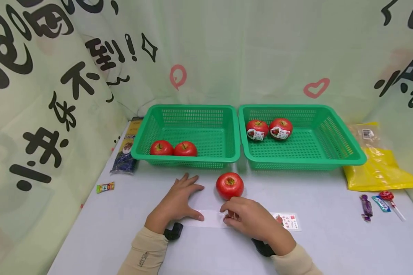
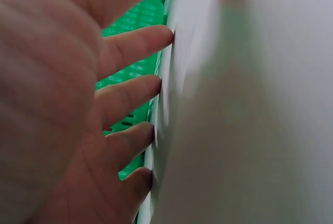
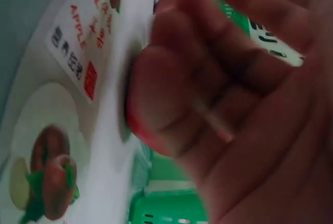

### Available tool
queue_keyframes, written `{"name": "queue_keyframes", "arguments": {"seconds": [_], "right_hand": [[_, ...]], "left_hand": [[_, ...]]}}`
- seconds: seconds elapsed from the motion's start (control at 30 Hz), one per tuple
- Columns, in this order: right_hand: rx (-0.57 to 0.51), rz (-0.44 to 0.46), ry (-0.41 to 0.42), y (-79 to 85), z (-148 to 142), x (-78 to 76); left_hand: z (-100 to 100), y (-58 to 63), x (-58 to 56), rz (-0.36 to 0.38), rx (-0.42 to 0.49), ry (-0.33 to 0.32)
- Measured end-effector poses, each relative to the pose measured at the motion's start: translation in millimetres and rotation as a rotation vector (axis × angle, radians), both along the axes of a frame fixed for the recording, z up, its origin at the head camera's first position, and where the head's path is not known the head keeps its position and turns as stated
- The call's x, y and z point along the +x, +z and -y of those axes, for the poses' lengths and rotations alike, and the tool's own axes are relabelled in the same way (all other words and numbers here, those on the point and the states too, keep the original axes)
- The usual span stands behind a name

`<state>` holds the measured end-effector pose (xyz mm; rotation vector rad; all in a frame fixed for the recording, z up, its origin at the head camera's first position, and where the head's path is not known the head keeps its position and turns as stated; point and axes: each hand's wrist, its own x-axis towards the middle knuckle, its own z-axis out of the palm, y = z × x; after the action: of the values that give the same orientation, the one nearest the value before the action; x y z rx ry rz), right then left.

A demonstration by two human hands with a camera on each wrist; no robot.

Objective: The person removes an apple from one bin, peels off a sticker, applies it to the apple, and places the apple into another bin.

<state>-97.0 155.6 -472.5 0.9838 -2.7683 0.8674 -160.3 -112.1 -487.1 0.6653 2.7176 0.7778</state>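
Observation:
A strip of clear backing (image 1: 211,219) lies on the white table, and a printed apple sticker (image 1: 289,221) shows at its right end. My left hand (image 1: 179,198) is spread out, its thumb resting on the strip's left part; in the left wrist view its fingers (image 2: 130,96) are extended and hold nothing. My right hand (image 1: 249,217) is over the middle of the strip, fingertips pinching a sticker (image 1: 231,216) mostly hidden by them. A red apple (image 1: 229,186) stands just beyond the right hand. Sticker print (image 3: 78,41) appears close up in the right wrist view.
Behind stand two green baskets: the left basket (image 1: 192,110) holds two plain apples (image 1: 185,149), the right basket (image 1: 316,152) two stickered apples (image 1: 280,128). A yellow bag (image 1: 378,168), candies (image 1: 366,208) and a lollipop (image 1: 386,195) lie right; a dark packet (image 1: 127,149) and small candy (image 1: 105,187) lie left.

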Motion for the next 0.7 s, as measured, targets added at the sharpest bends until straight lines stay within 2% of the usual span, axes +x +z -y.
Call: {"name": "queue_keyframes", "arguments": {"seconds": [0.07, 0.13, 0.37, 0.7], "right_hand": [[0.088, 0.074, -0.007, -0.9, 4, 2.5], [0.147, 0.102, -0.029, -1.9, 7, 4.2], [0.230, 0.066, -0.084, -4.4, 15, 8.4], [0.296, 0.096, -0.099, -6.3, 20, 9.2]], "left_hand": [[1, -0.7, -0.3, 0.004, -0.006, -0.006], [2, -0.7, -0.3, 0.006, -0.008, -0.010], [2, 1.2, 0.2, 0.012, -0.011, -0.008], [1, -0.8, -0.7, 0.016, -0.017, 0.003]]}}
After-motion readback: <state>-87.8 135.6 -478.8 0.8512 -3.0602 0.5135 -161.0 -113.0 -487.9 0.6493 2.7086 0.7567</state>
